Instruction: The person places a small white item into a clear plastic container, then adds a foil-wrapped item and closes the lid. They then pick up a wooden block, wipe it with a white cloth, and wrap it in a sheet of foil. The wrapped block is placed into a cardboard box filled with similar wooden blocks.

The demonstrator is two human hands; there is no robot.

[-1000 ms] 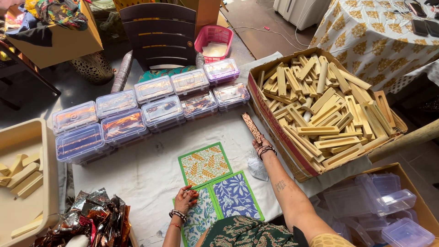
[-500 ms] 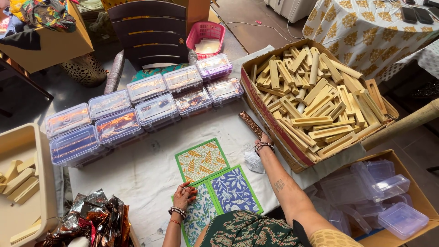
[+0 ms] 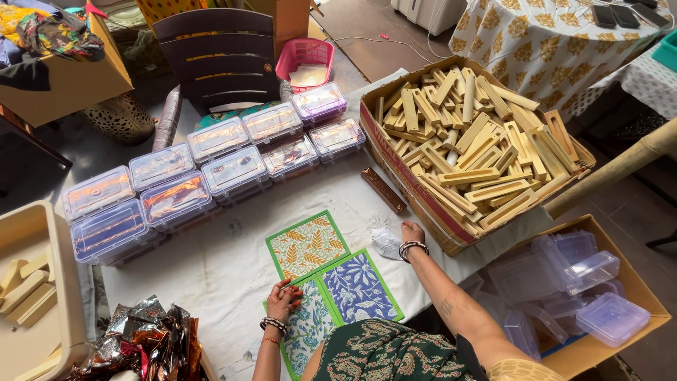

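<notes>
Bare left hand (image 3: 283, 300) fingers loosely spread on teal card (image 3: 305, 329); right hand (image 3: 412, 233) fingers untellable.

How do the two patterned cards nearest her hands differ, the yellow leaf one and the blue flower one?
The yellow leaf card lies farther from the person; the blue flower card lies closer, partly under the green garment. The yellow leaf card shows orange and yellow leaves on white; the blue flower card shows blue blossoms. The left hand is at the yellow card's near corner; the right hand touches neither. Both lie flat with green borders.
</notes>
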